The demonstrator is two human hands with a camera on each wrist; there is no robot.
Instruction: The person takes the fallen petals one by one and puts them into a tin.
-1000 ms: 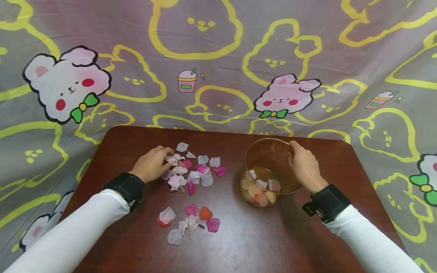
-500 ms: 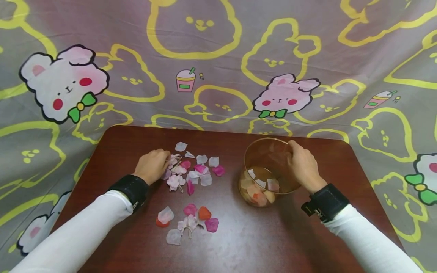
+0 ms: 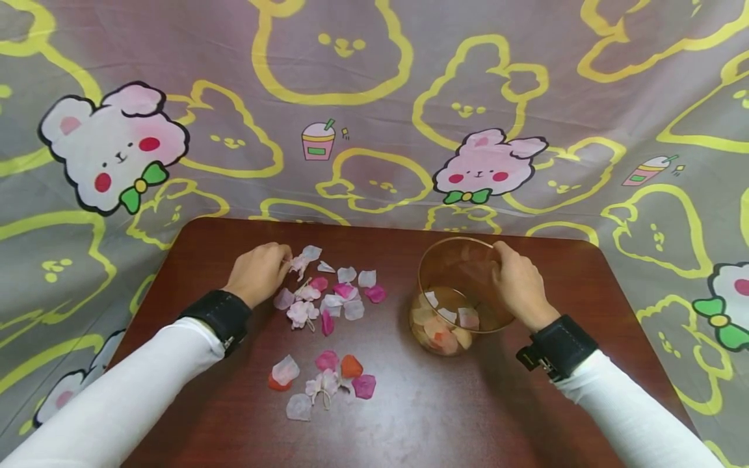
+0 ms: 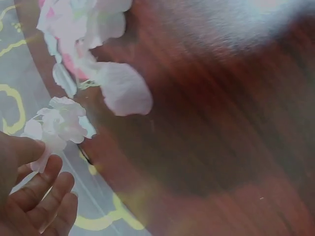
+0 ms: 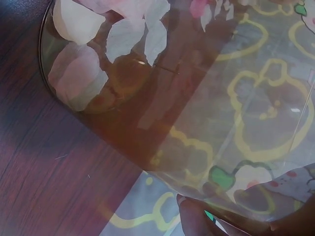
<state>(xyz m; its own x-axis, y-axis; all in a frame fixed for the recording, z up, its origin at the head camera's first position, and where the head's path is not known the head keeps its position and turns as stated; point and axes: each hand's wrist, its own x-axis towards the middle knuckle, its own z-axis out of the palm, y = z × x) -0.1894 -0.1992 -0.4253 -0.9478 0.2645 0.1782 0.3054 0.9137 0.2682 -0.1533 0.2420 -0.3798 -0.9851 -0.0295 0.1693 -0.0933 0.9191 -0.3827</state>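
while the right hand (image 3: pixel 517 286) curls round the glass bowl's (image 3: pixel 450 260) rim to steady it (petals lie inside), the left hand (image 3: pixel 257 273) pinches a pale flower (image 4: pixel 61 123) at its fingertips, just above the scattered petals (image 3: pixel 333 299).

Dark red-brown wood-grain table (image 3: pixel 445 416), rounded far corners, glossy top with a soft pale glare patch near the front centre. Behind and around it hangs a grey-mauve cartoon-print cloth (image 3: pixel 374 97), covering the whole backdrop and dropping past both table sides. Print: yellow outlined bunny shapes, a white bear with green bow (image 3: pixel 114 146) on the left, a pink bunny with green bow (image 3: pixel 488 166) at centre right, small drink cups (image 3: pixel 320 138). Cloth shows slight creases. Lighting even and diffuse. No wall, floor or window visible.
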